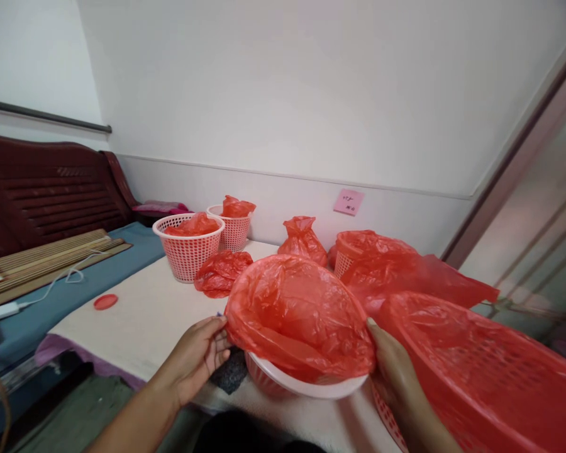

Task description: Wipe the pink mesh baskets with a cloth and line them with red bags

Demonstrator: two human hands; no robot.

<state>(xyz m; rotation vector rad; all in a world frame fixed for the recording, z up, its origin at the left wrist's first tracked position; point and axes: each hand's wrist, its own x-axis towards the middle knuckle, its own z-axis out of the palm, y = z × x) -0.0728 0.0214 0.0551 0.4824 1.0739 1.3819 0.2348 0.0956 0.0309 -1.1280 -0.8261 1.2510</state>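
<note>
Right in front of me a white plastic basket (311, 387) stands tilted, its front rim bare. A thin red plastic bag (297, 314) lines it and is draped over the sides and back of the rim. My left hand (200, 352) pinches the bag's edge at the left side, thumb on top and the other fingers loosely curled. At the opposite side my right hand (396, 371) has its thumb over the bag's edge, its fingers hidden behind the basket. A dark crumpled thing (231, 372) lies under the left side.
Bag-lined baskets (481, 358) crowd the right. Two baskets (188, 248) with red bags stand at the back left, near a crumpled red bag (221, 274). A gathered bag (302, 239) sits by the wall. A red ring (105, 302) lies on the pale cloth (132, 333).
</note>
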